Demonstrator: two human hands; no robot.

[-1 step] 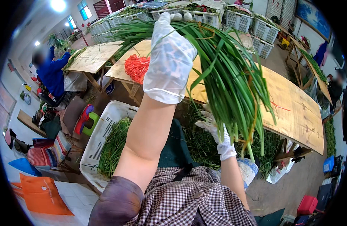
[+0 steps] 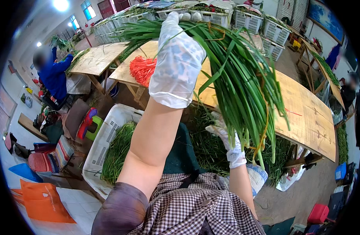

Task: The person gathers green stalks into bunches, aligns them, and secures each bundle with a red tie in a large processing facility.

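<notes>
A thick bunch of green garlic chives [image 2: 236,82] is raised above a wooden table, with my gloved left hand [image 2: 176,62] closed round it. The bunch bends over: its leaves trail to the left, and pale stem ends hang down at the right. A few yellowed leaves droop among the stems. Lower down, my gloved right hand [image 2: 227,143] has its fingers apart beside the hanging stem ends and grips nothing. A bundle of red ties [image 2: 142,70] lies on the table, just left of my left hand.
The wooden table [image 2: 311,121] curves across in front. At the left stands a white crate [image 2: 94,156] of chives; loose greens [image 2: 211,150] lie below the table. Stacked white crates [image 2: 276,33] fill the back. A person in blue [image 2: 54,78] works at the far left.
The hanging stem ends have swung slightly to the right. My right hand has shifted a little to the right, its fingers still apart. My left hand keeps hold of the chives.
</notes>
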